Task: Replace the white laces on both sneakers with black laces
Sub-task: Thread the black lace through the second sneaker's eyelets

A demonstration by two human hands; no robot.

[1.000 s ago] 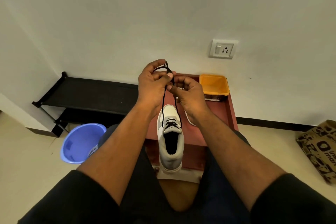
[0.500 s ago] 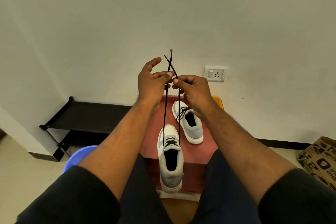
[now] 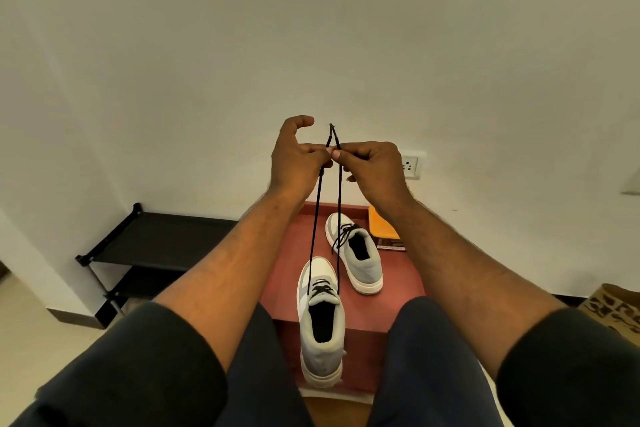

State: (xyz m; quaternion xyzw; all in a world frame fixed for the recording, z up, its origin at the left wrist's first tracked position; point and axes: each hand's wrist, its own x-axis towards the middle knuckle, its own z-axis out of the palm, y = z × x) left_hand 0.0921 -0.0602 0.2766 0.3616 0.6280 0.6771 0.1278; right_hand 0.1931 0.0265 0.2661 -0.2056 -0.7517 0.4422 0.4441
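Observation:
A grey-and-white sneaker stands on the red table, heel toward me, with a black lace threaded through its lower eyelets. Both lace ends run straight up, taut. My left hand pinches the left strand and my right hand pinches the right one, fingertips meeting high above the shoe; the two tips poke up and touch above my fingers. A second grey-and-white sneaker stands farther back with black lacing loose over its tongue.
An orange tray sits at the table's back right over a dark box. A black shoe rack stands left against the wall. A wall socket is behind my right hand, a patterned cardboard box at right.
My hands rose from low over the shoe, drawing both lace strands up until taut. The view tilted upward, and the second sneaker came into sight behind my hands.

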